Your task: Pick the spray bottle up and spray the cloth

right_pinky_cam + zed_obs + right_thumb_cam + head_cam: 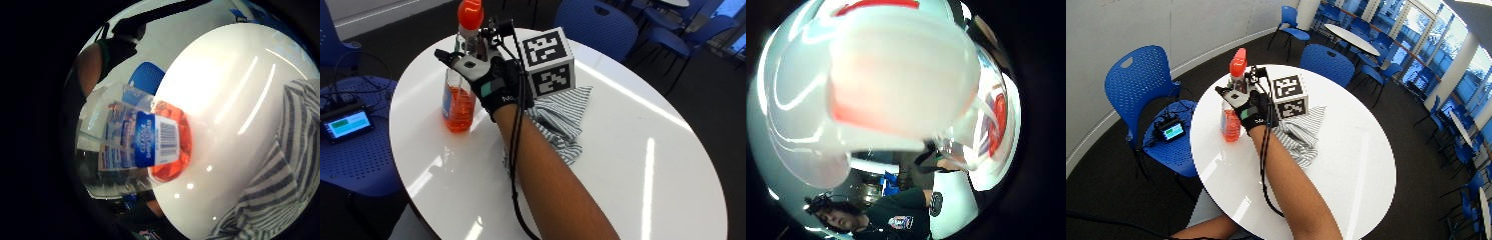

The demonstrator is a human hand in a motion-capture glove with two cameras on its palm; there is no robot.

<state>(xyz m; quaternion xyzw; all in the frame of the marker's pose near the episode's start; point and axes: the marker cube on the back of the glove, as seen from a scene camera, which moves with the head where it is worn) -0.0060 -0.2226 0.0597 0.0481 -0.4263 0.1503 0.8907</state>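
A clear spray bottle point(458, 107) with orange liquid and an orange-red spray head stands upright at the left of the round white table point(639, 150). My gloved right hand point(494, 85) reaches in from the right, its fingers wrapped round the bottle's neck just under the head. Whether the base still touches the table I cannot tell. In the palm views the bottle's label point(150, 142) and its head point(896, 75) sit very close. A grey-and-white striped cloth point(563, 117) lies crumpled on the table right of the bottle, partly under my forearm, and shows too in the little finger side view point(292, 150).
Blue chairs point(596, 22) ring the table. A small device with a lit screen point(346, 124) rests on the blue chair at the left. Bare tabletop point(1352, 150) stretches to the right of the cloth.
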